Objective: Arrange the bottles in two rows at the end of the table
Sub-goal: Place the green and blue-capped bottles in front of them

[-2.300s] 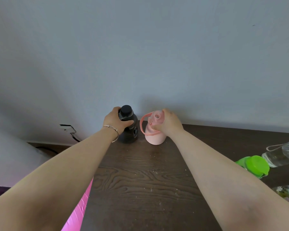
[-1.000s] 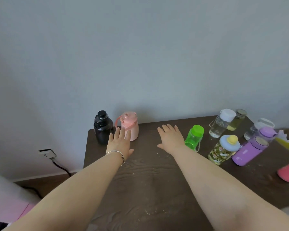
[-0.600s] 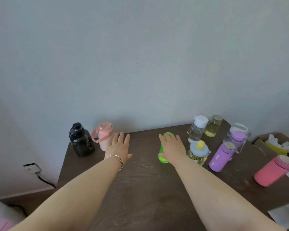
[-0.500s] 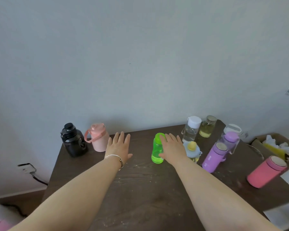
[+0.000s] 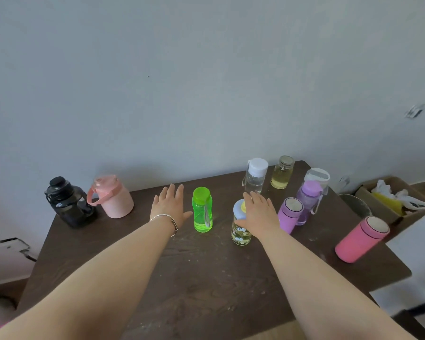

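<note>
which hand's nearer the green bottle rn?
Left. The left hand is open just left of the green bottle, thumb almost at it; the right hand is farther right, over the blue-lidded patterned bottle.

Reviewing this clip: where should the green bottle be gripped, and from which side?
Take the green bottle round its body just under the cap, bringing the grip in from its left, where the open left hand already is. It stands upright with free table on that side, while its carry strap hangs down the right front.

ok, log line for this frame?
left hand open beside green bottle | right hand open over printed bottle | black bottle, pink bottle at table end
</note>
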### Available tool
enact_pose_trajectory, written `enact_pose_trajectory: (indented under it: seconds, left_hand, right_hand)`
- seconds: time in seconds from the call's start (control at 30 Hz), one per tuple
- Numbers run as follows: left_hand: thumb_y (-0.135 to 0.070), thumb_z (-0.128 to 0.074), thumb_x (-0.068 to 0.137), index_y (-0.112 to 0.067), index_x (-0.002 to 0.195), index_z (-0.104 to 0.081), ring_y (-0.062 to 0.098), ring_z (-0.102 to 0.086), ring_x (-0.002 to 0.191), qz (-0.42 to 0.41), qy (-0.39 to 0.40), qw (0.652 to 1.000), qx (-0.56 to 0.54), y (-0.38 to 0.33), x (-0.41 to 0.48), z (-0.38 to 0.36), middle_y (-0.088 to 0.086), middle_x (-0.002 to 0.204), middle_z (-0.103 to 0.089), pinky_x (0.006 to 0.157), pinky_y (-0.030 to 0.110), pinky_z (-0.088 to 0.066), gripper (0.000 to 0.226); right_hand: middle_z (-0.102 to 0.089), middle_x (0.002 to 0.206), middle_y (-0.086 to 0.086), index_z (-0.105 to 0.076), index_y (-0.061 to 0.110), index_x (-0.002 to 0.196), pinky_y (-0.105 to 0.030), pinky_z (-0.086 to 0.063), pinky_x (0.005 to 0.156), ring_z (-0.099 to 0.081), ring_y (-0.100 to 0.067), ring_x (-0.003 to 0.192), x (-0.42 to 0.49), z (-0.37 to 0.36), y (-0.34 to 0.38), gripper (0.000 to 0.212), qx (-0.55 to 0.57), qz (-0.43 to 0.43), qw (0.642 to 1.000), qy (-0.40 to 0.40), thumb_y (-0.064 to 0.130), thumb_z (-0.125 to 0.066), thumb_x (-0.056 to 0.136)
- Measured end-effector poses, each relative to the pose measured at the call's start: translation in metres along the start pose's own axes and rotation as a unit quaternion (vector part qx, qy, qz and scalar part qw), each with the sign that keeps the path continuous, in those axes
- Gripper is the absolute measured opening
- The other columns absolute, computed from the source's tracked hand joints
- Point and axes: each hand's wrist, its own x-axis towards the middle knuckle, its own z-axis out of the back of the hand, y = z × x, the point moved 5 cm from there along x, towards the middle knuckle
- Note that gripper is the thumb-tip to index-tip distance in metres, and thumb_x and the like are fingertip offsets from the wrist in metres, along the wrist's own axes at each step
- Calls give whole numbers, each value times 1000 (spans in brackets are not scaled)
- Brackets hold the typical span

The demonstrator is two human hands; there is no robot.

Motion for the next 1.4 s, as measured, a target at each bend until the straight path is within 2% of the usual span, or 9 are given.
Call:
enact_pose_trajectory:
  seconds: [0.1,0.23,0.37,0.5,0.63,0.7,0.83,0.93,1.4]
  left_hand:
    - [-56,-59,87,-19,155,-7,28,-13,149,-7,14,999,-36,-8,14,-9,8,162,-11,119,45,-21,93]
    - [-54,-66,83,-19,154,-11,29,-25,144,-4,55,991,-122,-17,32,-27,8,161,-18,112,46,-34,97]
    - [-48,-74,77,-18,153,-16,31,-38,137,12,79,972,-222,-23,43,-46,9,155,-31,107,47,-39,100]
    - [-41,-78,75,-16,150,-25,32,-47,128,35,59,954,-291,-27,52,-56,12,146,-41,102,42,-42,95]
    - [-37,-81,71,-14,136,-39,32,-55,113,54,43,934,-349,-28,55,-62,11,130,-54,91,37,-46,81]
    - [-36,-82,71,-16,133,-41,31,-57,110,67,38,923,-376,-29,55,-64,10,126,-57,89,37,-46,78]
    - [-36,-82,71,-20,131,-42,26,-57,101,80,35,904,-418,-29,57,-67,7,122,-59,86,34,-46,74]
    - [-38,-82,71,-22,129,-43,22,-56,95,79,30,899,-430,-27,56,-68,4,117,-60,82,32,-44,72]
    - [-39,-82,72,-24,124,-46,21,-58,96,84,2,887,-454,-22,39,-66,-1,112,-61,80,31,-43,65]
  right_hand:
    - [-36,155,-7,-21,16,155,-45,-28,115,-35,-28,142,1,-7,-10,98,66,-37,997,4,54,-73,81]
    - [-44,146,-6,-25,23,152,-40,-43,96,-45,-28,130,0,-19,-20,94,192,-105,975,29,51,-77,78]
    - [-49,130,-4,-25,32,149,-34,-40,83,-52,-25,119,-2,-28,-25,90,259,-135,956,37,51,-77,78]
    - [-50,127,-1,-29,32,146,-33,-41,84,-52,-20,113,-3,-31,-25,90,298,-144,943,19,48,-81,75]
    - [-51,127,5,-34,34,142,-31,-42,87,-51,-14,111,-3,-36,-27,90,358,-161,920,1,44,-85,69]
    - [-52,125,8,-36,34,140,-29,-42,87,-52,-13,112,-3,-36,-27,89,387,-168,906,-12,41,-87,68]
    - [-54,114,13,-41,29,136,-28,-45,84,-54,-10,102,-7,-35,-29,83,419,-199,886,-33,33,-89,68]
    - [-55,114,12,-42,28,136,-30,-49,86,-55,-11,102,-8,-35,-29,84,408,-205,889,-34,37,-90,67]
    - [-55,113,13,-45,27,134,-32,-49,86,-54,-10,101,-9,-32,-27,82,395,-197,895,-57,40,-89,66]
